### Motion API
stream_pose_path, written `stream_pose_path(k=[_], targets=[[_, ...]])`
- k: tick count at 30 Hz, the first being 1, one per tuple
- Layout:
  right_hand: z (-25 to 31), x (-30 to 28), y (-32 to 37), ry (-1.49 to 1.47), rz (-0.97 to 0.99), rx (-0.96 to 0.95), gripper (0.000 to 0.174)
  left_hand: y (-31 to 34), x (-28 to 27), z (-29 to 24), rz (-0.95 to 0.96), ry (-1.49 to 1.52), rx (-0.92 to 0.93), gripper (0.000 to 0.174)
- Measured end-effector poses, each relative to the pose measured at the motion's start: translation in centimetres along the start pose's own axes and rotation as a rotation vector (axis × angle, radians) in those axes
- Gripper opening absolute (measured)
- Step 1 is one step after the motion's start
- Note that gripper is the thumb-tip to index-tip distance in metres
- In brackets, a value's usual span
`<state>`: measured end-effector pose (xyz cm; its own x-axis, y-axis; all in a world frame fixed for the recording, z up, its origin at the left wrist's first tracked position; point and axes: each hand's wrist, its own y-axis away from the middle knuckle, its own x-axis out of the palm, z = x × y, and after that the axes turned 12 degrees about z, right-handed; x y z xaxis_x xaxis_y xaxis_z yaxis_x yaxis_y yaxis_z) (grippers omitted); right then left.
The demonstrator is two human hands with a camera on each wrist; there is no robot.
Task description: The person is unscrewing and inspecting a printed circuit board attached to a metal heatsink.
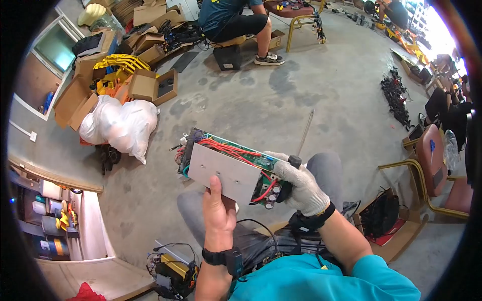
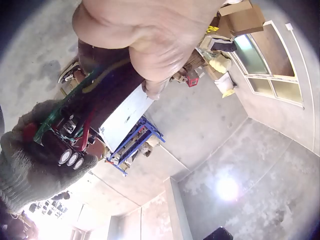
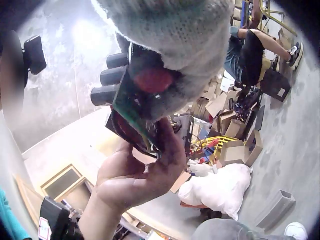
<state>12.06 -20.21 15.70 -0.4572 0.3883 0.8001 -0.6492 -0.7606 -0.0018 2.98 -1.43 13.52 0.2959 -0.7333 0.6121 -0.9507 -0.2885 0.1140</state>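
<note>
A green circuit board (image 1: 263,161) with red wires, round capacitors and a flat grey metal plate (image 1: 223,170) is held up above the lap. My bare left hand (image 1: 221,215) grips it from below, thumb pressed on the plate and the other fingers behind. On the right, my gloved right hand (image 1: 301,188) holds the capacitor end of the board. That same hand also holds a screwdriver (image 1: 305,133), its long shaft pointing away towards the floor. Part of the dark handle is hidden in the glove. In the right wrist view, bare fingers (image 3: 170,150) support the board's underside.
White bags (image 1: 123,125) and open cardboard boxes (image 1: 153,86) lie to the left. A person (image 1: 236,20) sits ahead near a chair. To the right stands another chair (image 1: 434,160) beside a box with a black bag (image 1: 380,213). A gold-coloured device (image 1: 173,266) with cables is at lower left.
</note>
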Motion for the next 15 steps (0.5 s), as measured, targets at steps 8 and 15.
stream_pose_path(k=[8,15], targets=[[-0.7,-0.6,-0.2,-0.037,-0.029,-0.013,0.061,0.9,0.0,-0.1,0.013,0.057,-0.05,0.075],[-0.1,-2.5,0.0,0.063,0.088,0.088,0.066,2.0,-0.1,0.4,-0.002,0.017,-0.1,0.076]])
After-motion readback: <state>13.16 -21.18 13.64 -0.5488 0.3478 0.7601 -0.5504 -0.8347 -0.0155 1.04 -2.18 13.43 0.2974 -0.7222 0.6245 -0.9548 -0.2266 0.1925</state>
